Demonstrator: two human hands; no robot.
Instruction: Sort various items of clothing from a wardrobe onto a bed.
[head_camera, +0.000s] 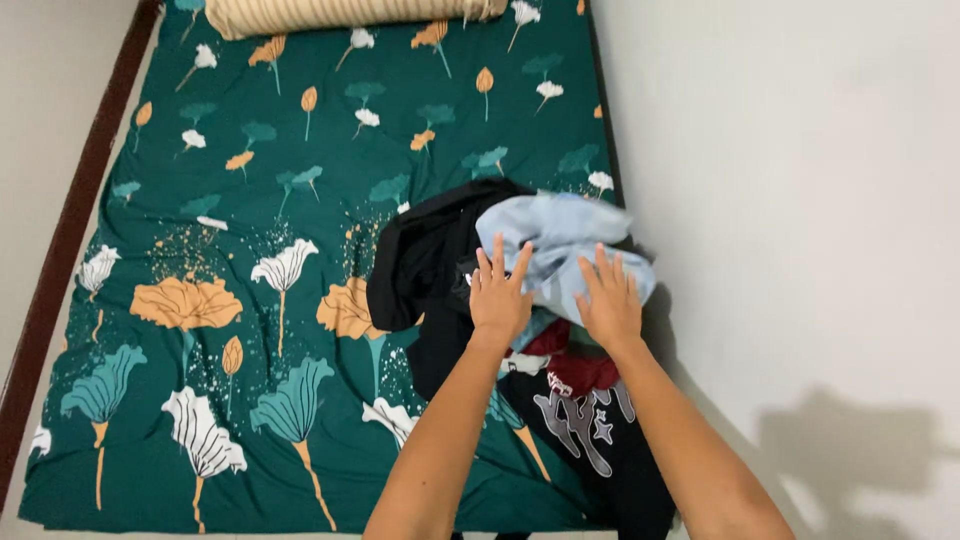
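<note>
Partly, both hands (555, 295) cover blue cloth (560, 235) w/ clothes pile (440, 270) beneath

Home bedroom: a mattress (250, 300) on the floor fills most of the view, covered by a dark green sheet with white, orange and teal flower print. A striped beige bolster pillow (350, 14) lies across the mattress's far end, and a heap of clothes (520, 270) sits on its right side. Plain pale wall (800, 200) runs along the mattress's right edge, dark wooden skirting (70, 220) along its left.
</note>
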